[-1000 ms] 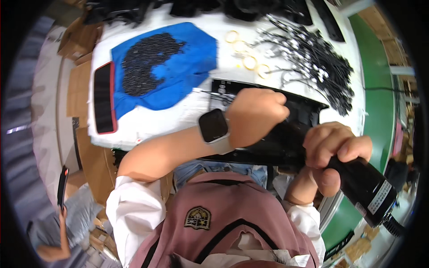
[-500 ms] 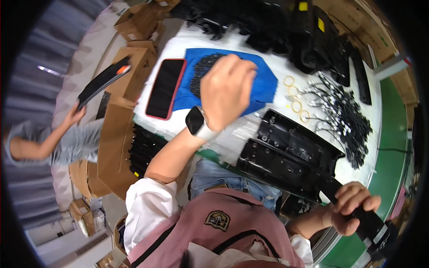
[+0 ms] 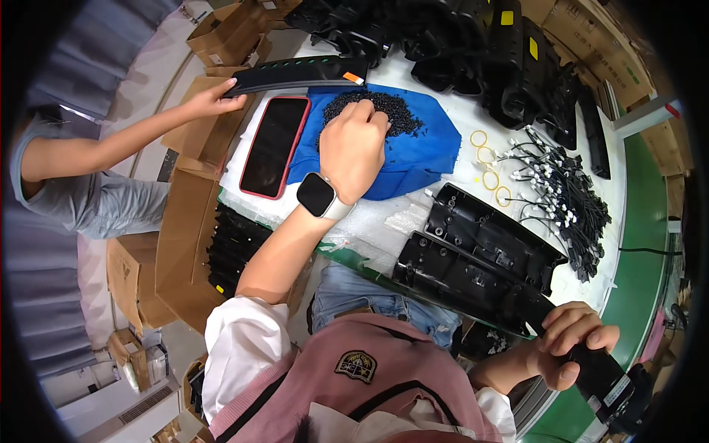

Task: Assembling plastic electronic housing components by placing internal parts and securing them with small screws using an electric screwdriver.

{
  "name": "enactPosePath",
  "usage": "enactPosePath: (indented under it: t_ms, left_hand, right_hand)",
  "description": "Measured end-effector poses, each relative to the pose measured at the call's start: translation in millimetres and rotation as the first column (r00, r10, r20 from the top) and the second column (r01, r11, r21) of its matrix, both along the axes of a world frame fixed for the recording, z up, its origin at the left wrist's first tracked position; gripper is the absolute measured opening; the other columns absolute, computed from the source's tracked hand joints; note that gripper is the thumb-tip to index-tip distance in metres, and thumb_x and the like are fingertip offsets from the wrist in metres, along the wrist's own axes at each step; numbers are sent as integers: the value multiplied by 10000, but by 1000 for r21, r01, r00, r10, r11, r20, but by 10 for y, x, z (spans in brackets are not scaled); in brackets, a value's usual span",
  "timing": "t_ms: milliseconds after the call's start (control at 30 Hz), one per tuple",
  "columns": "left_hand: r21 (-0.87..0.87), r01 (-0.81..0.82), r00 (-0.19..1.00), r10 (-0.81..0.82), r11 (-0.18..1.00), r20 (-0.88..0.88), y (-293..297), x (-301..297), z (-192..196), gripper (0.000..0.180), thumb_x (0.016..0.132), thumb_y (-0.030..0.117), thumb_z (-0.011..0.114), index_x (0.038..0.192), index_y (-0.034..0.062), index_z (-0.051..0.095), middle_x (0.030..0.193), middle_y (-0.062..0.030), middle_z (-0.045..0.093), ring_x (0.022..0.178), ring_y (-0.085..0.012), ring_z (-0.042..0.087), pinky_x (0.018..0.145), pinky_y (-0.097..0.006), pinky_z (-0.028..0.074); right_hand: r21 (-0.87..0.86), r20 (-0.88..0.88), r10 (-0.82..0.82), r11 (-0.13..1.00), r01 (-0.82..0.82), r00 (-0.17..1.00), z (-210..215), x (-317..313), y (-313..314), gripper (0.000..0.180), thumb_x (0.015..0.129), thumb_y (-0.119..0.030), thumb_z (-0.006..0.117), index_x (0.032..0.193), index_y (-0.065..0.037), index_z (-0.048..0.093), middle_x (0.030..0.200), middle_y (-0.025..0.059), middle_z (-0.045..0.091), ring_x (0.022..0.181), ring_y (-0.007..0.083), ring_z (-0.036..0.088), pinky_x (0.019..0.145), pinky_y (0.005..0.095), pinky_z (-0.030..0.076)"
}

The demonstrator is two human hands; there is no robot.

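Note:
My left hand, with a watch on its wrist, reaches onto a pile of small black pieces, which look like screws. The pile lies on a blue cloth. Its fingers are closed and point down into the pile; what they pinch is hidden. At the lower right, my right hand is wrapped round a long black tool with a white label. Beside that hand, two black plastic housings lie side by side, hollow side up, along the table's near edge.
A phone in a red case lies left of the cloth. At the left, another person's hand holds a long black panel over the table. Black cables and yellow rings lie to the right. Black housings are heaped behind.
My left hand has come down and slightly left onto the pile. The other person's hand has brought the black panel rightward over the table. My right hand has barely moved.

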State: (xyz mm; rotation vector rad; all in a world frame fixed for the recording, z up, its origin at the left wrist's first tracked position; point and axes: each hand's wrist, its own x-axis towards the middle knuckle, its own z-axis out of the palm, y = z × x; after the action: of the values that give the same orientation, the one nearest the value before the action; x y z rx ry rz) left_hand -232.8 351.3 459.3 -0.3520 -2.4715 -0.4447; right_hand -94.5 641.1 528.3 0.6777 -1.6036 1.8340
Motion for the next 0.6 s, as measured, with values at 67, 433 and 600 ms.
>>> enactPosePath:
  t_ms: [67, 433, 600]
  left_hand:
    - [-5, 2, 1000, -2, 1000, 7, 9, -3, -2, 41, 760, 64, 614, 753, 24, 611, 733, -88, 529, 744, -271, 564, 631, -363, 462]
    - [-3, 6, 1000, -6, 1000, -17, 1, 35, -32, 35, 753, 54, 618, 757, 28, 596, 735, -92, 529, 714, -284, 564, 619, -365, 461]
    - [79, 62, 998, -63, 995, 1, 51, 78, 23, 40, 748, 46, 632, 764, 21, 605, 738, -98, 553, 685, -280, 576, 595, -346, 463]
  right_hand:
    - [4, 0, -9, 1000, 9, 1000, 3, -8, 0, 431, 732, -312, 733, 923, -94, 414, 522, -36, 491, 352, 83, 463, 388, 240, 431]
    - [-35, 16, -39, 999, 40, 999, 25, -21, -26, 427, 730, -313, 718, 916, -100, 398, 525, -40, 488, 362, 80, 450, 402, 238, 428]
    - [-78, 6, -21, 997, 21, 1000, 39, -61, -10, 426, 738, -307, 708, 933, -99, 391, 526, -46, 480, 363, 73, 450, 400, 225, 413]
